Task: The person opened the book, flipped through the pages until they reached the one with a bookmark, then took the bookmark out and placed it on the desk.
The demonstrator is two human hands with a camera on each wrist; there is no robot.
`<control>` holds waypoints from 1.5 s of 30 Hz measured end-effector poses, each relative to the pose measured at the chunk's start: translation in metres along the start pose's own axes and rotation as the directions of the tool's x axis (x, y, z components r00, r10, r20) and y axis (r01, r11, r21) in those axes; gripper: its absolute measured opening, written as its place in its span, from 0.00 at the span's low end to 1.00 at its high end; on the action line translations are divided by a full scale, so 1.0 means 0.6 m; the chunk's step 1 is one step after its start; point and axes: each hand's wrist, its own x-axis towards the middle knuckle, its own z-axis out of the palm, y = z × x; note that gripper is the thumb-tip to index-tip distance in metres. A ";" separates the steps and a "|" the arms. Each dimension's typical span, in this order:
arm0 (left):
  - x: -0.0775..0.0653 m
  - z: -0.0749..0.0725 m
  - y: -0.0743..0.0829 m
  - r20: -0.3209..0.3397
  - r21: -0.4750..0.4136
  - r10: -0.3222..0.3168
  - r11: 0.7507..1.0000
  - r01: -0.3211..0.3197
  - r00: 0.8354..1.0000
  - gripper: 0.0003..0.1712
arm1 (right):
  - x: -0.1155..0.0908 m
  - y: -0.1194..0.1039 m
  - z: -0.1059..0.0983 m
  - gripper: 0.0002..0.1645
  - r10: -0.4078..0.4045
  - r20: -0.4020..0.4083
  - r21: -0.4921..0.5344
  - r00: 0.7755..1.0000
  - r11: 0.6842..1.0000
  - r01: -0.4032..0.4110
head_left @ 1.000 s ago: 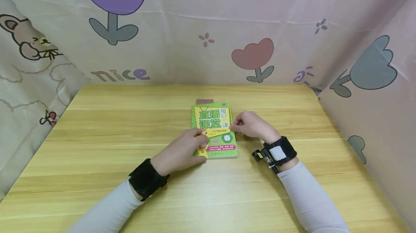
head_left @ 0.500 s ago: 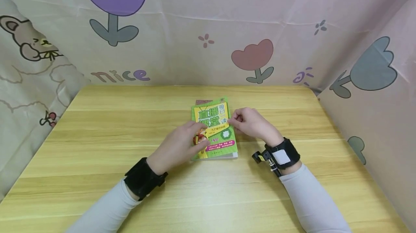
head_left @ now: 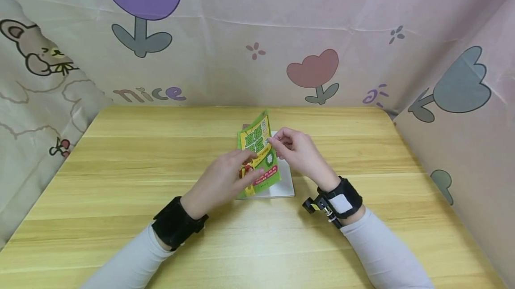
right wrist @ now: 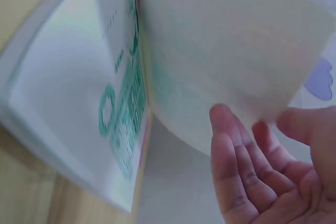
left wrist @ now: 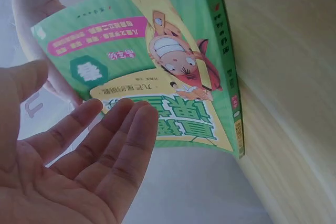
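A paperback book (head_left: 254,139) with a green and yellow cover lies on the table, its front cover lifted at the right side. My right hand (head_left: 297,150) pinches the cover's right edge between thumb and fingers. Beneath it shows a white page (head_left: 286,181); the right wrist view has green print on this page (right wrist: 68,72) and the pale inside of the cover (right wrist: 226,51). My left hand (head_left: 219,181) is at the book's lower left, fingers extended in front of the cover. A cartoon figure (left wrist: 178,59) and the spine (left wrist: 229,77) appear in the left wrist view.
A small brownish piece (head_left: 245,126) peeks out behind the book's top edge. The wooden table (head_left: 120,168) reaches back to a patterned cloth (head_left: 225,65), with more cloth along both sides. Each wrist wears a black strap (head_left: 179,223).
The right hand has raised the front cover and brought it leftward, baring the white page. My left hand has shifted slightly left, its fingers loosening from the cover.
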 end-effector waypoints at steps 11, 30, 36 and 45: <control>0.002 -0.003 0.000 0.036 -0.067 -0.056 0.996 0.058 0.998 0.24 | -0.007 -0.020 0.038 0.15 -0.132 0.046 0.121 0.990 0.985 0.126; 0.002 -0.027 -0.012 0.041 -0.266 -0.157 0.950 0.162 0.987 0.17 | -0.013 -0.029 0.071 0.21 -0.253 0.119 0.099 0.960 0.965 0.242; 0.000 -0.040 -0.015 0.054 -0.276 -0.243 0.929 0.248 0.969 0.12 | -0.015 -0.026 0.077 0.23 -0.345 0.129 0.087 0.930 0.938 0.336; -0.002 -0.060 -0.029 0.002 -0.274 -0.345 0.903 0.332 0.939 0.10 | -0.021 -0.024 0.086 0.29 -0.388 0.225 0.008 0.894 0.918 0.396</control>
